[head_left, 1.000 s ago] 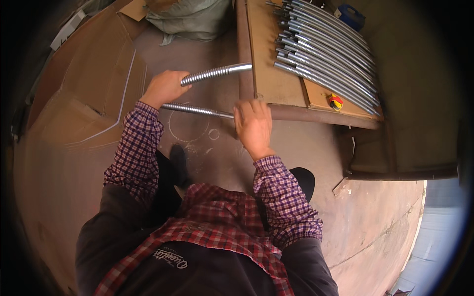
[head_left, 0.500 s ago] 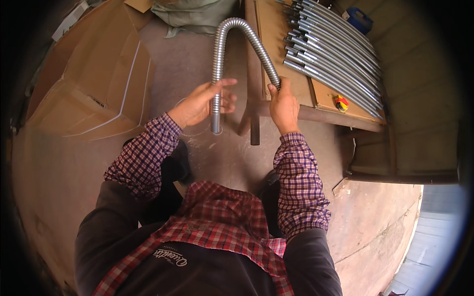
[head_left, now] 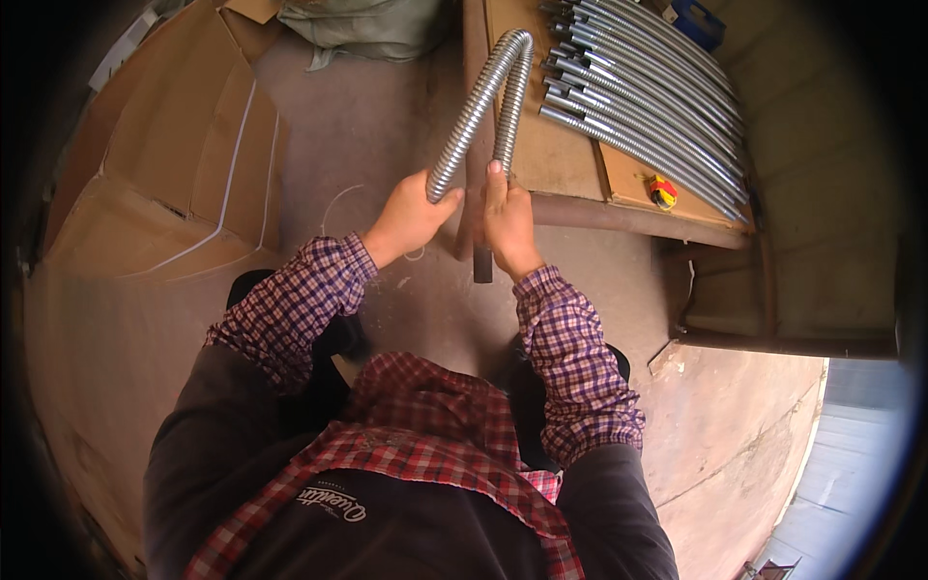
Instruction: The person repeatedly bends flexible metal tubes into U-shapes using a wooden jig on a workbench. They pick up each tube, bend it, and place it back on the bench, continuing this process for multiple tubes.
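A silver corrugated flexible metal hose [head_left: 476, 108] is bent into a narrow upside-down U in front of me, its bend pointing away. My left hand [head_left: 410, 215] is closed around the lower part of its left leg and hides that end. My right hand [head_left: 507, 211] grips the right leg low down, thumb lying along the ridges; this end is hidden too. Both hands are close together, just short of the table's left corner. Several similar metal hoses [head_left: 646, 106] lie side by side on the table to the right.
The table [head_left: 561, 164] has a cardboard cover and a metal frame. On it are a red and yellow tape measure [head_left: 662, 191] and a blue container [head_left: 698, 25]. A large strapped cardboard box [head_left: 164, 145] stands at left, and a pale green sack [head_left: 372, 27] lies at the far side.
My hands have come closer together and the hose's bend has tightened and swung right. My left hand's fingers, spread before, now wrap the hose.
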The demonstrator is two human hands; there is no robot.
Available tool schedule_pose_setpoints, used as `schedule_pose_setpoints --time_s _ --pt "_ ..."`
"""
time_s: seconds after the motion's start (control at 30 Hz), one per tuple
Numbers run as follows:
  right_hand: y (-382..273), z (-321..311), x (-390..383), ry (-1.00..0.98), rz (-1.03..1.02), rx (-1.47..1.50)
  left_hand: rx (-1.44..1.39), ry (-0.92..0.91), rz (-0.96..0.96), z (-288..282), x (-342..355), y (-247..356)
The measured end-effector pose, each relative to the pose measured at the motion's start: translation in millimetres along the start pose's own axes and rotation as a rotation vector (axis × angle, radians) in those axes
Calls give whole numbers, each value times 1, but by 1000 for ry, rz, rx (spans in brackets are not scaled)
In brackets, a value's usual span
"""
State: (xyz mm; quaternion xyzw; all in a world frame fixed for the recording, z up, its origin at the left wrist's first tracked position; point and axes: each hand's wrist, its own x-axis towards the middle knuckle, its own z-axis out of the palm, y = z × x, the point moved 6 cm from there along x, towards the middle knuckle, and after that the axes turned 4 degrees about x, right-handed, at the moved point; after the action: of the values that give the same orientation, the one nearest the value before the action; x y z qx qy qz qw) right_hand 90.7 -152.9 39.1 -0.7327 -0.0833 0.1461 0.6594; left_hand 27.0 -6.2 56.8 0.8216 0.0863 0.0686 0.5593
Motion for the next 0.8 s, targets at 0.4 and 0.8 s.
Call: schedule_pose_setpoints --time_s 0.4,0.8 --pt "-7 -7 -27 117 -17 246 -56 -103 82 20 22 2" --pt "4 -4 -22 360 -413 -234 -791 -117 -434 52 -16 20"
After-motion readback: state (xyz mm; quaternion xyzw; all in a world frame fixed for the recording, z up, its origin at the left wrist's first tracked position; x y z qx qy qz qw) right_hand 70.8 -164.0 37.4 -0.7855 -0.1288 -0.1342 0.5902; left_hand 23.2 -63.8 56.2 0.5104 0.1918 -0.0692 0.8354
